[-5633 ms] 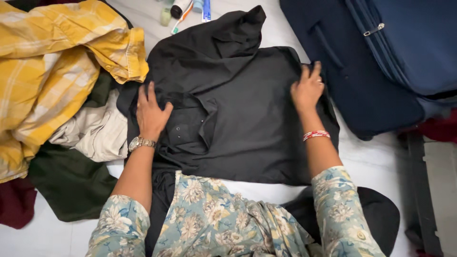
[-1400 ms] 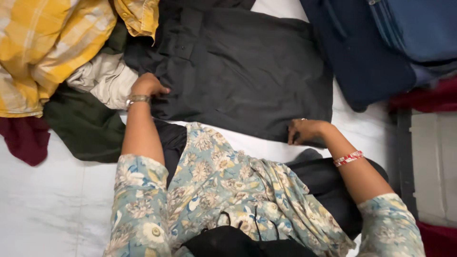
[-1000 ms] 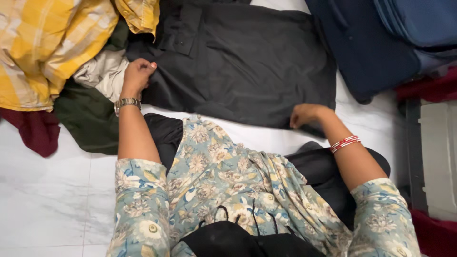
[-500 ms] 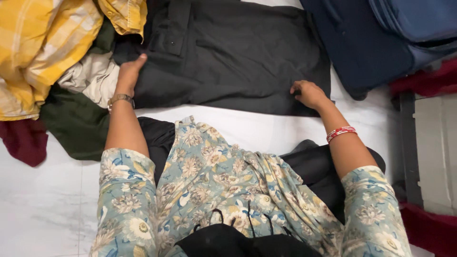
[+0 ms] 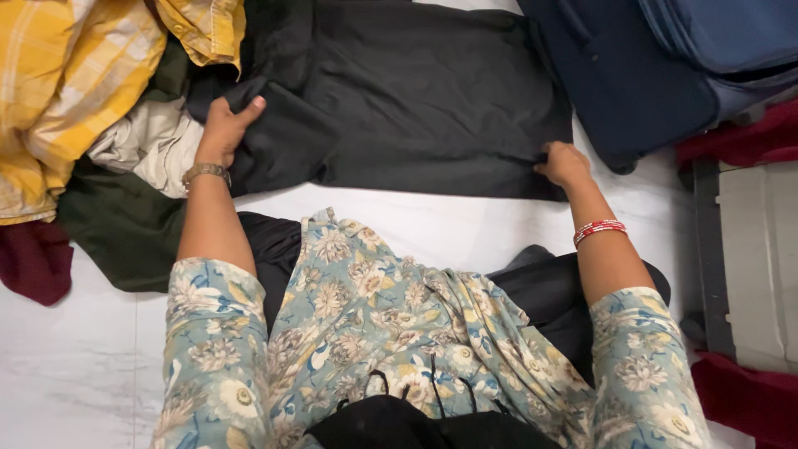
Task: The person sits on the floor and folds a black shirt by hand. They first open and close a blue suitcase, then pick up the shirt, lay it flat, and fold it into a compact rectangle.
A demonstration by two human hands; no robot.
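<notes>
The black shirt (image 5: 416, 91) is matt woven cloth, smooth where it lies flat and softly creased at the edge pinched by the left hand (image 5: 223, 131). The right hand (image 5: 564, 163) grips its other corner. The yellow checked shirt (image 5: 75, 83) looks like a light, crumpled cotton. Beside it the cream garment (image 5: 145, 145) and the dark green garment (image 5: 116, 233) are dull, soft fabric. The navy suitcase (image 5: 648, 75) has a tight synthetic weave with a faint sheen. The floor (image 5: 75, 374) is glossy, veined white stone, perhaps marble. The wristwatch (image 5: 204, 170) band seems to be metal, and the red bangles (image 5: 598, 229) shine slightly.
</notes>
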